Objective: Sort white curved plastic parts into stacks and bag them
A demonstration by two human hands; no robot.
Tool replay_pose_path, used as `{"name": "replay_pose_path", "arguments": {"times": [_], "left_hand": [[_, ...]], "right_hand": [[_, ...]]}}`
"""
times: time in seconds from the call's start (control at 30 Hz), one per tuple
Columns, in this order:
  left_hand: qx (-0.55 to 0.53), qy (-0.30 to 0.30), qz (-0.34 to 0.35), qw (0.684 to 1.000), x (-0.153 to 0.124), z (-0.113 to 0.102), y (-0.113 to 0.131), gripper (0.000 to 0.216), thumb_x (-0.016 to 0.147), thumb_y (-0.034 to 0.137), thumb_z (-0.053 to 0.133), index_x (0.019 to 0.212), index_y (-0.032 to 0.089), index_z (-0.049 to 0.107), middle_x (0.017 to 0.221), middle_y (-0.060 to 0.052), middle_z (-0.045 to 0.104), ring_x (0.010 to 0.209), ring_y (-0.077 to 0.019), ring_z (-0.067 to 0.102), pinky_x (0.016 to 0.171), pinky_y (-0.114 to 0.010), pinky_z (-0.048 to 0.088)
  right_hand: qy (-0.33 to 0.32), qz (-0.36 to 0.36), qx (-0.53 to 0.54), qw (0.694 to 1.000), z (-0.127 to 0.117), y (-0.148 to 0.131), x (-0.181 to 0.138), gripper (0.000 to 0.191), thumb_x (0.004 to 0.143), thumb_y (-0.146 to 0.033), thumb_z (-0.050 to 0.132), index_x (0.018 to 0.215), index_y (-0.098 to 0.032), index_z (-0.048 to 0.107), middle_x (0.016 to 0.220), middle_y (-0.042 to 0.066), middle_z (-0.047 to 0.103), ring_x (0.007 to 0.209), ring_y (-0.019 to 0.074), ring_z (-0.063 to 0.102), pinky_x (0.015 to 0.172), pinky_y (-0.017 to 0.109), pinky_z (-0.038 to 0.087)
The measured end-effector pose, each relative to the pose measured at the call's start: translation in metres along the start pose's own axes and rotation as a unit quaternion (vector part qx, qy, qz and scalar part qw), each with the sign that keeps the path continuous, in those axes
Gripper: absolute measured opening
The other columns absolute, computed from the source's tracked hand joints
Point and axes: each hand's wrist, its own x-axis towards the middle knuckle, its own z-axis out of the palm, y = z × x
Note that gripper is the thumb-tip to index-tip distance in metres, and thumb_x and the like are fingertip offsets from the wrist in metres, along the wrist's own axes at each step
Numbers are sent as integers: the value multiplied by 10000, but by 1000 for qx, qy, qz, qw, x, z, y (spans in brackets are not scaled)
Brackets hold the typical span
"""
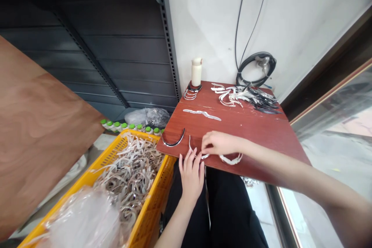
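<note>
At the near edge of the reddish-brown table (247, 131), my left hand (192, 172) lies with its fingers stretched out, the tips on a thin curved silvery strip (190, 142). Just to its right, my right hand (219, 143) has its fingers curled together on the same strip, close to the left fingertips. The strip's middle is partly hidden by my fingers. Beneath my right wrist is a curved white-and-clear strip (231, 160). A black curved strip (173, 144) rests left of my hands, and a flat wavy whitish strip (202, 114) lies farther back.
A yellow crate (158, 180) full of tangled strips (136, 174) stands on the left. The table's back holds a cream bottle (197, 73), a pile of white and black strips (247, 97) and coiled black cable (241, 75). Green-capped bottles (132, 127) line up behind the crate.
</note>
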Motion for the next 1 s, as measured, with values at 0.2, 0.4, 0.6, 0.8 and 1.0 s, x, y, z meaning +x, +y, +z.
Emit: {"name": "replay_pose_path", "arguments": {"times": [0.2,0.4,0.6,0.8,1.0], "left_hand": [[7,1,-9,1000,-6,4,0,450,942,186,483,1387,247,503,1410,-106,549,1388,-264,422,1209,-585,114],[4,12,-6,1000,-6,6,-4,486,933,181,486,1417,226,464,1430,-117,530,1400,-265,408,1207,-570,126],[5,12,-9,1000,-7,6,-5,493,930,188,490,1420,221,459,1438,-123,521,1401,-270,407,1205,-564,132],[1,10,-10,1000,-6,6,-4,488,925,170,492,1411,211,463,1440,-120,514,1411,-261,386,1209,-553,118],[4,16,-10,1000,-5,6,-3,468,933,164,479,1398,210,466,1429,-117,518,1403,-254,391,1202,-560,133]], "right_hand": [[185,359,-191,895,-42,98,8,313,974,-275,437,1165,-179,667,1185,129,668,1060,230,612,876,303,438],[187,452,-201,849,-52,163,5,317,956,-246,422,1068,-176,710,1110,163,685,969,294,641,793,375,470],[177,439,-204,857,-53,179,-2,328,961,-264,425,990,-146,730,1080,183,689,977,294,638,818,383,462],[167,421,-201,869,-58,188,-5,289,940,-297,484,1030,-164,725,1086,163,700,1000,284,637,849,372,459],[197,430,-184,861,-61,185,3,250,906,-202,485,924,-110,717,1029,229,697,985,327,643,844,424,459]]}}
